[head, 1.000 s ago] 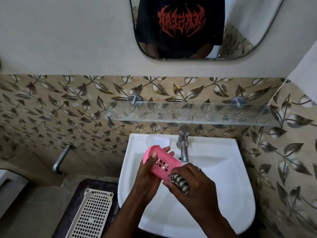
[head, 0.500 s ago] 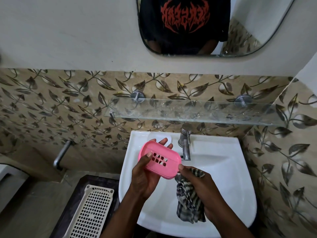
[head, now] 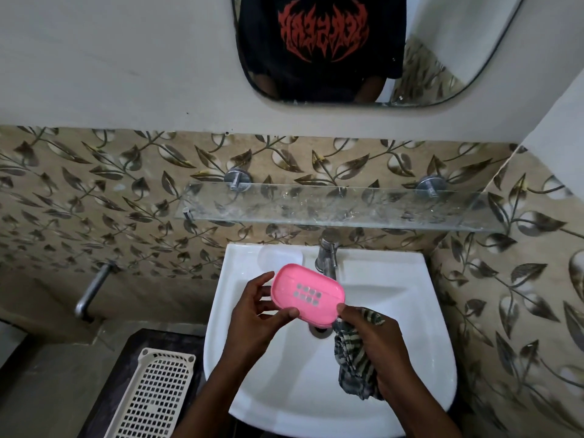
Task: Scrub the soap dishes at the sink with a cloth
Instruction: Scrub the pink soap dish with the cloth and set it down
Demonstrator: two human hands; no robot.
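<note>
Your left hand [head: 257, 314] pinches the pink soap dish [head: 307, 294] by its near-left rim, face up over the sink [head: 420, 311]; your right hand [head: 373, 339] is closed on the striped cloth [head: 355, 374], thumb touching the dish's right corner. Likely held flat to expose the slotted face for wiping. The tap [head: 327, 260] stands just behind, crowding the far edge. A white basket [head: 151, 393] lies left, well apart.

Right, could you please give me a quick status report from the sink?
Left hand holding pink soap dish over sink. Right hand gripping striped cloth, thumb on the dish's edge. Cloth off the dish. Nothing in the way.
</note>
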